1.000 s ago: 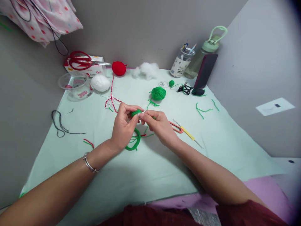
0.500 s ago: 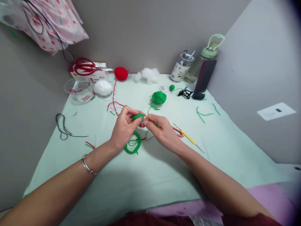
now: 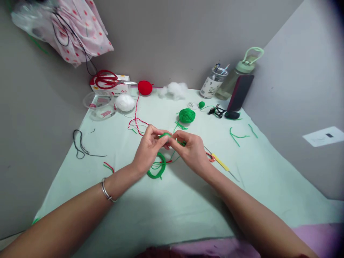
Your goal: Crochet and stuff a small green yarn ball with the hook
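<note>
from my end, a green yarn ball [image 3: 187, 115] lies beyond the hands, a green ring [image 3: 163, 166] nearer, a yellow-handled tool [image 3: 220, 162] rightward. the small green piece [image 3: 165, 135] is pinched in my left hand [image 3: 147, 150]; my right hand's [image 3: 194, 151] fingertips press together beside it, their hold hidden.

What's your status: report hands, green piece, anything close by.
Left hand pinching small green piece. Right hand at its edge, exact grip hidden. Green yarn ring close by on table, nearer the body.
</note>
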The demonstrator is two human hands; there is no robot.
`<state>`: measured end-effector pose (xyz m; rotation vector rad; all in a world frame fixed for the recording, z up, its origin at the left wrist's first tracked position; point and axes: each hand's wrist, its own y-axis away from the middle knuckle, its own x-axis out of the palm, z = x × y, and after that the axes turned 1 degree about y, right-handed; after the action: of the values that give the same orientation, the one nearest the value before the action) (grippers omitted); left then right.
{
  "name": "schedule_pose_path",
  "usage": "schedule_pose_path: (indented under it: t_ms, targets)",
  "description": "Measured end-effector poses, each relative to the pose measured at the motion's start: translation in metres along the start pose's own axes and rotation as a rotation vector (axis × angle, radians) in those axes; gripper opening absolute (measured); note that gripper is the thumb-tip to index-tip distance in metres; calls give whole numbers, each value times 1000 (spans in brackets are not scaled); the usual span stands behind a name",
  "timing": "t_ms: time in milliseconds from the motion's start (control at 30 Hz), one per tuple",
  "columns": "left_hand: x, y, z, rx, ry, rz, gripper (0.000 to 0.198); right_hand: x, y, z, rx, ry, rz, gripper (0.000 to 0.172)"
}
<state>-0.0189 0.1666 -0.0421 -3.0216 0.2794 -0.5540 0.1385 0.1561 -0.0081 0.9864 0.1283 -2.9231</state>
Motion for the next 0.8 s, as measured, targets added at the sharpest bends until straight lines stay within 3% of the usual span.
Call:
schedule_pose_path:
  t_ms: [167, 367, 467, 567, 700, 800]
  targets:
    - [-2, -4, 0, -22, -15, 90, 31, -12, 6, 8, -28, -23, 98, 21]
    - [0, -6, 4, -32, -148, -11, 24, 3, 25, 19, -91, 148, 149, 13]
    - [1, -5, 2, -56, -158, -7, 21, 7, 25, 16, -65, 79, 162, 15]
    - [0, -3, -5, -126, -176, 96, 16, -3, 20, 12, -49, -70, 160, 17]
    - [-4, -4, -12, -336, -144, 295, 19, -24, 16, 14, -30, -191, 198, 22]
    - [-6, -5, -11, -207, -265, 286, 18, -23, 20, 18, -21, -114, 215, 22]
